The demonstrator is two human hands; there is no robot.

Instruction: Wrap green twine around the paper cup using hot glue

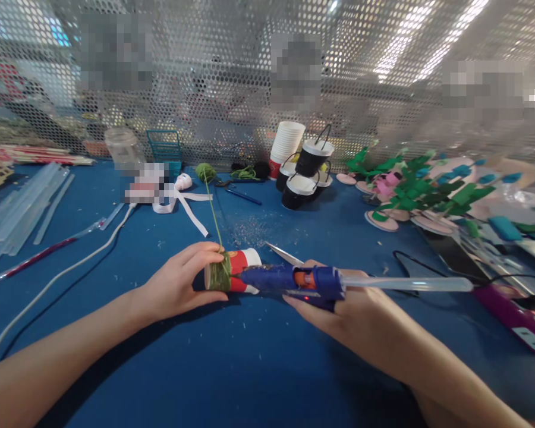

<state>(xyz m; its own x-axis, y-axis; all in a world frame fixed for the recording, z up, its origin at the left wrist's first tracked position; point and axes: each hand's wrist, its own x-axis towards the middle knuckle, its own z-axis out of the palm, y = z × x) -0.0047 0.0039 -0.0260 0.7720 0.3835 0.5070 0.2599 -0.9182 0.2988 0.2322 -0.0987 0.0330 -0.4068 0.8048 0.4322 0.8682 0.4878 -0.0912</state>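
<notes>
While left grip (181, 278) clamps cup (239, 260) and right grip (354, 306) glue gun (271, 278), black pails (296, 197) stand beyond a blade (285, 254).

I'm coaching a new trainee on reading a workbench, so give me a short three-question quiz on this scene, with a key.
1. What does the right hand hold?
2. True or false: green yarn is wound around part of the red-and-white paper cup.
3. In this view, where is the tall stack of white paper cups: (a) left of the round green yarn ball, (b) right of it, (c) in front of it?

Key:
1. A blue plastic glue gun.
2. True.
3. b.
</notes>
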